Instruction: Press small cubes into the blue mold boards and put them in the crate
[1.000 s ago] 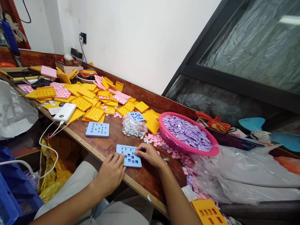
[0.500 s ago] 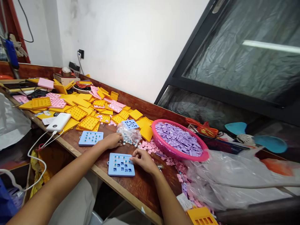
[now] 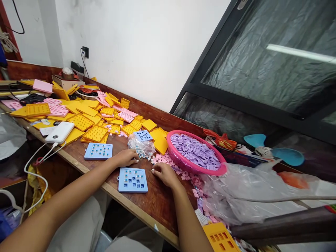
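A light-blue plate lies flat before me, teal-topped key switches filling its upper sockets and dark square holes below. My right hand is just off its right side, thumb and finger pinching a small white key switch. Behind the plate, my left hand is closed with a small pale switch at its fingertips. It is beside a clear plastic bag and a loose heap of switches. Another light-blue plate set with switches lies left of my left hand; a third rests by the bag.
A pink basket of purple pieces stands at right, with pink pieces scattered around it. Yellow plates and pink plates cover the left. A white power bank with cables lies near the front edge. Plastic sheeting lies right.
My right hand has drawn back from the front plate's right edge and now shows a small switch in its pinch. My left hand stays by the heap. The camera view has shifted slightly.
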The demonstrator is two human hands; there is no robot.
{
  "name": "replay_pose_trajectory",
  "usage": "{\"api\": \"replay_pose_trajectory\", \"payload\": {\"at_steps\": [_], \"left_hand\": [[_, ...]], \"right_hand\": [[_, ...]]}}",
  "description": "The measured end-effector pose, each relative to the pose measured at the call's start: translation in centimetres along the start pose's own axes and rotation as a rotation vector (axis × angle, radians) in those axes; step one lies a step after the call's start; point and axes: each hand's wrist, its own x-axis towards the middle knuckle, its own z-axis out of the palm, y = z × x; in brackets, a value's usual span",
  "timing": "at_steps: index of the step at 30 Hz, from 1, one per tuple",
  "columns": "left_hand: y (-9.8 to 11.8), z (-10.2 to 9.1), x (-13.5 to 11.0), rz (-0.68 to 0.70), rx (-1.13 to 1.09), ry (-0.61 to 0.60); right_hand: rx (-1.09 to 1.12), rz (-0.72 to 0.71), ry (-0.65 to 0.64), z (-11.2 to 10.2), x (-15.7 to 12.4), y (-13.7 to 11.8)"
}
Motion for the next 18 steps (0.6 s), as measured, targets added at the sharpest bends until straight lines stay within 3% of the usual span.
{"api": "replay_pose_trajectory", "payload": {"at_steps": [5,11,14,18], "left_hand": [[0.0,0.1,-0.2,-0.015,-0.098,0.087],[0.4,-0.7,-0.3,-0.062,-0.185,0.169],[1.9,-1.8,-1.3,-0.072,-0.224,0.236],[5.5,-2.7,-4.8,-0.073,-0.37,0.342]], "right_hand": [[0.272,-0.063,0.077,0.2,0.1,-1.8],[0.525,-0.092,0.012,0.3,-0.4,-3.9],[0.573,-0.089,0.003,0.5,-0.5,-4.5],[0.621,-0.081,-0.053,0.3,-0.7,-5.3]]}}
